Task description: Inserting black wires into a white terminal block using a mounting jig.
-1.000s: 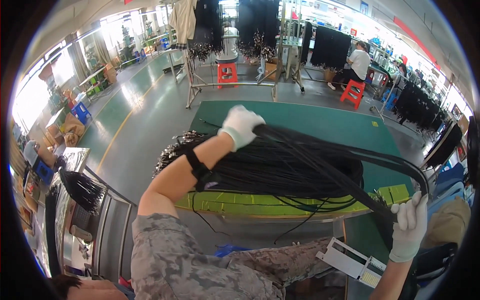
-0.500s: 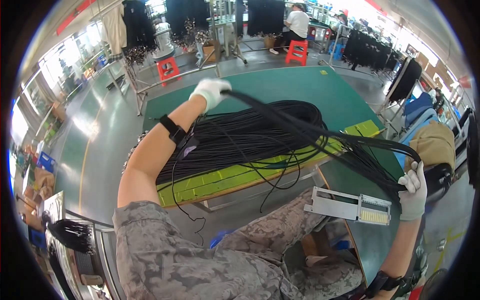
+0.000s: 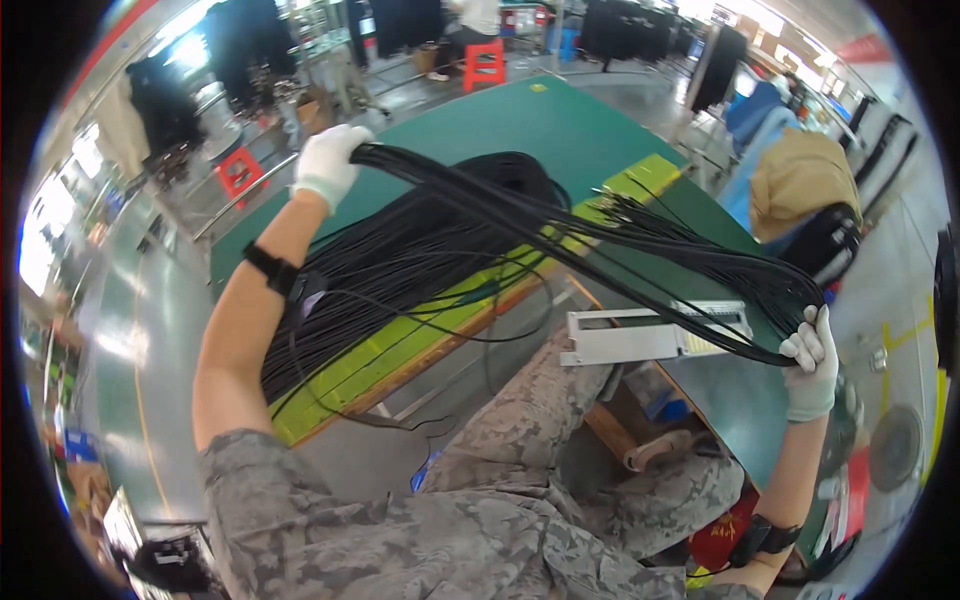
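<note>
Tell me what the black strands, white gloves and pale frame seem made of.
Black strands: probably rubber or plastic, faintly glossy, bending smoothly. White gloves: likely knitted fabric, matte, with snug cuffs. Pale frame: smooth metal or hard plastic, straight edges; can't tell which.

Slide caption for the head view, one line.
White-gloved left hand and right hand hold black cords between them over a green table.

The cable pile (image 3: 400, 240) lies on the worktop (image 3: 480, 130). Beyond the pile's left part is the left hand (image 3: 332, 163); well to its right is the right hand (image 3: 810, 360), and a cable bundle (image 3: 425, 170) stretches between these hands. Right of the pile, the frame (image 3: 625, 342) juts past the side worktop (image 3: 735, 400). Beyond the pile stands one stool (image 3: 484, 66).
</note>
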### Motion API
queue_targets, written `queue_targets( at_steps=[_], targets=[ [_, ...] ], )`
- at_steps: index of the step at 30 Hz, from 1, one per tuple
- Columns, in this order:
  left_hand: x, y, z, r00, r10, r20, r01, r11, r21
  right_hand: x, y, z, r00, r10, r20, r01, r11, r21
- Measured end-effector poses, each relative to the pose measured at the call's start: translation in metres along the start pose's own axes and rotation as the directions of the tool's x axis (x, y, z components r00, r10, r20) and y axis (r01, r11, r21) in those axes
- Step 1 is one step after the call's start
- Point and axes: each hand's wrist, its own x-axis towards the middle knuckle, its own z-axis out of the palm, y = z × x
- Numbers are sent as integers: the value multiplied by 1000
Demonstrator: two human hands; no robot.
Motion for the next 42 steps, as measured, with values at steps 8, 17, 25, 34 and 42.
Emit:
queue_targets(
  at_steps=[8,17,25,34,42],
  targets=[
    [55,55,-1,926,375,44,-349,894,-281,-101,-1,-56,863,-60,-501,100,994,54],
    [82,369,32,686,702,193,-560,678,-476,-301,-65,-219,232,-348,-908,364,897,-251],
    [58,515,81,441,749,494,-565,660,-496,-280,-89,-284,-37,-859,-511,-798,333,-503],
    [30,566,93,381,826,416,-625,562,-542,-82,74,-90,880,-460,121,-111,-447,-888],
    [22,477,111,751,648,124,-517,695,-500,-37,91,-149,890,-406,-210,-371,-373,-851]
  ],
)
